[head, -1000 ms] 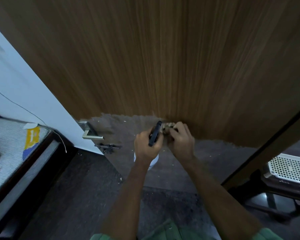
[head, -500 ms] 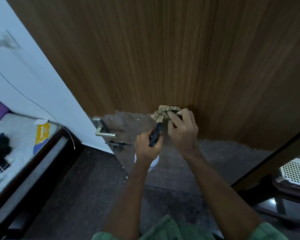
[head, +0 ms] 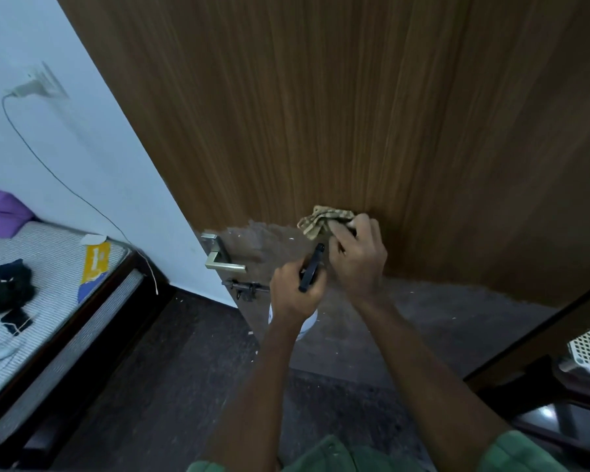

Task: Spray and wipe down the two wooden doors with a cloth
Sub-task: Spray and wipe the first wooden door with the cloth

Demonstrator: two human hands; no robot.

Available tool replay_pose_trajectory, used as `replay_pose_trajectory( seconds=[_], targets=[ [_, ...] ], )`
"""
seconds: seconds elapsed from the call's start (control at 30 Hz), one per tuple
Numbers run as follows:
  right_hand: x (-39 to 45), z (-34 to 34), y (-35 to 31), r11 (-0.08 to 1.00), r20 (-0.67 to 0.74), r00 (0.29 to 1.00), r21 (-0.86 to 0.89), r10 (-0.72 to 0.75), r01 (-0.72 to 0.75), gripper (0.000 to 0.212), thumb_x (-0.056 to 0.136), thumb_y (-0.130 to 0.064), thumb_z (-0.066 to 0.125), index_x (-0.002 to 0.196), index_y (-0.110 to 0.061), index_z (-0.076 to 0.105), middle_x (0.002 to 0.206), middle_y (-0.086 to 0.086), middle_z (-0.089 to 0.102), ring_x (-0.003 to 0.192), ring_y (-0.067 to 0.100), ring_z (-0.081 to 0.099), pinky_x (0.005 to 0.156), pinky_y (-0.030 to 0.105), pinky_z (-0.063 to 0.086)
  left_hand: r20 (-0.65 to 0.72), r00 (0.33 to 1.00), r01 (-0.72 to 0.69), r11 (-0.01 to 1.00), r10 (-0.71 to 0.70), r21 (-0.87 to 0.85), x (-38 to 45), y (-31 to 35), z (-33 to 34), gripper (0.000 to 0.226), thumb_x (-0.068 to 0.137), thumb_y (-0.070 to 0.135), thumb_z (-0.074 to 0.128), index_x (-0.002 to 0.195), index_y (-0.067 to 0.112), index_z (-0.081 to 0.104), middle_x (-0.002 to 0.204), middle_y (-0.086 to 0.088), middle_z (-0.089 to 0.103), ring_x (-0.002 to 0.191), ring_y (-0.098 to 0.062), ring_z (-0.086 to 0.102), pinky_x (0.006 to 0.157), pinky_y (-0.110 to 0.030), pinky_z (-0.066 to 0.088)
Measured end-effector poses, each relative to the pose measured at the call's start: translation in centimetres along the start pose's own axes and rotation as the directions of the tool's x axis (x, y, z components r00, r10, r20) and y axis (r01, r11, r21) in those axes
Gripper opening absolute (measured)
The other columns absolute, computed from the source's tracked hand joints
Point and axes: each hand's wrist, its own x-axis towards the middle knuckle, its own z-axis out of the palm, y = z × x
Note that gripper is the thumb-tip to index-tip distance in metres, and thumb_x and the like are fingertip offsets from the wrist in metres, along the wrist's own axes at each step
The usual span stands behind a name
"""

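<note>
Wooden door [head: 355, 114]: right hand [head: 358, 264] grips the checked cloth [head: 322, 221] against it; left hand [head: 295, 294] just beside grips a spray bottle [head: 311, 269].

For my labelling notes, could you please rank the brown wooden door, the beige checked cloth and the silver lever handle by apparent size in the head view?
1. Brown wooden door
2. Beige checked cloth
3. Silver lever handle, close to the cloth, which is partly hidden; unsure.

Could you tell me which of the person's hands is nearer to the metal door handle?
Left. The left hand, gripping the spray bottle, is just right of the door handle. The right hand, holding the checked cloth against the door, is farther right.
</note>
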Motion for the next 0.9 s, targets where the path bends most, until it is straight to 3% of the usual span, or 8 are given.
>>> replay_pose_trajectory(
  seconds=[0.13,0.2,0.27,0.4,0.57,0.67,0.83,0.9],
  targets=[
    [-6.8,2.3,1.0,0.998,0.397,0.917,-0.055,0.036,-0.016,0.014,0.083,-0.011,0.081,0.077,-0.017,0.069,0.09,-0.001,0.049,0.08,0.022,0.05,0.044,0.029,0.044,0.014,1.0,-0.018,1.0,0.018,-0.024,0.6,-0.4,-1.3,0.04,0.087,0.038,0.059,0.058,0.018,0.042,0.046,0.001,0.042,0.04,-0.017,0.039,0.046,-0.03,0.027],
    [-7.4,2.6,0.5,0.994,0.436,0.893,-0.055,0.108,-0.094,0.019,0.073,-0.006,0.085,0.074,-0.017,0.069,0.088,-0.001,0.048,0.08,0.022,0.051,0.043,0.028,0.041,0.021,0.999,-0.026,0.999,0.026,-0.027,0.8,-0.8,-2.0,0.039,0.088,0.038,0.06,0.057,0.022,0.041,0.046,0.002,0.043,0.039,-0.015,0.039,0.047,-0.027,0.026],
    [-5.3,2.5,-0.9,0.995,0.343,0.934,-0.006,0.098,-0.103,0.015,0.075,-0.007,0.08,0.084,-0.016,0.074,0.088,0.001,0.051,0.079,0.022,0.052,0.049,0.026,0.034,0.027,0.999,-0.02,1.0,0.02,0.002,1.1,-1.3,-2.7,0.041,0.087,0.038,0.061,0.056,0.025,0.037,0.046,0.002,0.042,0.039,-0.015,0.036,0.047,-0.028,0.024],
    [-0.8,2.0,-3.1,0.977,0.043,0.985,0.124,0.169,-0.173,0.027,0.077,0.004,0.068,0.098,-0.01,0.077,0.092,0.005,0.055,0.081,0.021,0.056,0.06,0.025,0.045,0.092,0.995,0.033,0.99,-0.046,0.139,1.0,-2.8,-3.2,0.042,0.086,0.038,0.062,0.056,0.024,0.037,0.046,0.003,0.041,0.042,-0.015,0.039,0.048,-0.028,0.022],
    [-1.0,2.8,-3.6,0.982,-0.038,0.987,0.121,0.153,-0.148,0.028,0.08,0.01,0.069,0.101,-0.007,0.078,0.094,0.01,0.057,0.082,0.021,0.055,0.068,0.025,0.047,0.078,0.969,0.204,0.942,-0.232,0.267,0.9,-5.1,-4.2,0.043,0.086,0.042,0.066,0.056,0.017,0.048,0.049,0.0,0.049,0.046,-0.02,0.049,0.05,-0.028,0.029],
    [-1.9,3.7,-3.7,0.992,-0.051,0.993,0.069,0.107,-0.103,0.028,0.081,0.009,0.069,0.099,-0.011,0.079,0.093,0.009,0.056,0.082,0.022,0.054,0.066,0.025,0.047,0.102,0.975,0.167,0.95,-0.199,0.262,1.3,-5.6,-5.1,0.04,0.084,0.048,0.061,0.06,0.018,0.05,0.05,0.001,0.05,0.048,-0.02,0.049,0.049,-0.028,0.026],
    [-8.0,6.4,-2.8,0.996,0.387,0.922,-0.074,-0.023,0.056,0.02,0.073,0.001,0.079,0.087,-0.013,0.074,0.093,0.004,0.05,0.083,0.023,0.05,0.051,0.029,0.043,0.128,0.985,0.092,0.975,-0.12,0.203,2.5,-6.4,-6.4,0.037,0.09,0.043,0.07,0.064,0.024,0.05,0.053,0.007,0.05,0.055,-0.021,0.05,0.051,-0.028,0.031],
    [-8.9,6.7,-3.0,0.997,0.428,0.903,-0.081,0.036,-0.002,0.018,0.072,0.002,0.077,0.084,-0.011,0.073,0.092,0.003,0.048,0.083,0.024,0.05,0.05,0.032,0.048,0.128,0.986,0.083,0.982,-0.105,0.171,2.7,-6.9,-6.7,0.033,0.09,0.043,0.07,0.069,0.022,0.056,0.054,0.007,0.053,0.054,-0.02,0.053,0.053,-0.029,0.034]
  ],
)
